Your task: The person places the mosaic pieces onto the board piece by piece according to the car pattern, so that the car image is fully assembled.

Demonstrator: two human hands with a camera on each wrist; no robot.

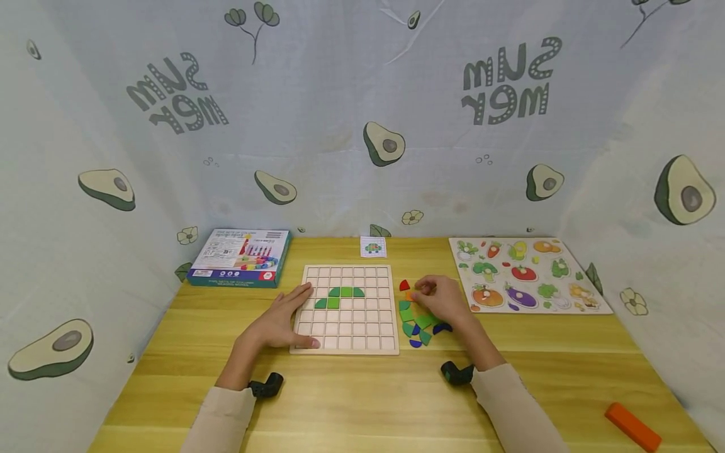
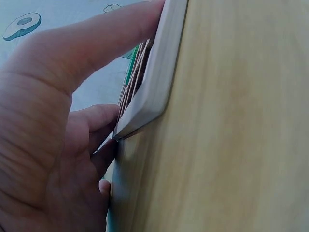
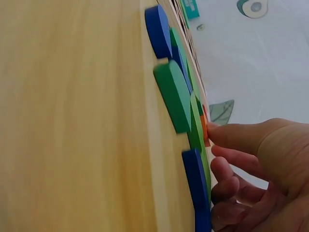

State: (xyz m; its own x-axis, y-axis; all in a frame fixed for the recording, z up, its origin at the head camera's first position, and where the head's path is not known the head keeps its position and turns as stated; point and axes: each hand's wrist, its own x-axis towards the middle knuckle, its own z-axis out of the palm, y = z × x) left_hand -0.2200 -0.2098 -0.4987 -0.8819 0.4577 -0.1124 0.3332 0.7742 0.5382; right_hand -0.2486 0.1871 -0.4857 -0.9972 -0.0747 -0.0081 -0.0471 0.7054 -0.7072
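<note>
Loosely spread, my left grip (image 1: 277,324) has its thumb and fingers wide apart, the thumb lying over the near edge of the gridded board (image 1: 345,316) close to its left corner and the other fingers touching along its left side; I press against the wood rather than wrap round it. My right grip (image 1: 443,299) is nearly closed, its fingers bent, with the thumb tip against an orange piece (image 1: 410,295) and the index tip just beside it; whether I really have it pinched I cannot tell, as the far side is hidden. That orange piece sits right of the board, among the loose pieces (image 1: 423,322), with a red piece (image 1: 404,285) just beyond it and a blue piece (image 1: 416,343) at the near end of the heap. On the board, five green pieces (image 1: 347,292) lie in two rows: a square between two rounded ones, and below them, toward my left, a rounded one beside a square. Past the board's far edge is a small picture card (image 1: 373,247); a box (image 1: 240,258) lies to the left on the tabletop (image 1: 362,402), and a vegetable puzzle (image 1: 542,277) to the right.
</note>
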